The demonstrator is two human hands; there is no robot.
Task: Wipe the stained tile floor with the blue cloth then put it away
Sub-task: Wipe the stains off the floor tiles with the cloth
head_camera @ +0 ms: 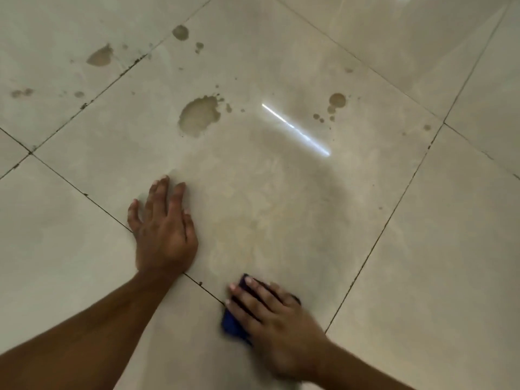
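You have one view only, from the camera on your head, tilted forward and steeply down at the tile floor (281,192). It sits close above the floor, with your forearms entering from the near edge and tile joints running diagonally across the frame.

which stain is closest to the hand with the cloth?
The big footprint-shaped stain just ahead of the flat left hand. The round blotches at upper right and far left lie farther from the right hand pressing the blue cloth.

No text, label, brand or number can be read anywhere, though the blurred near edge may hide some.
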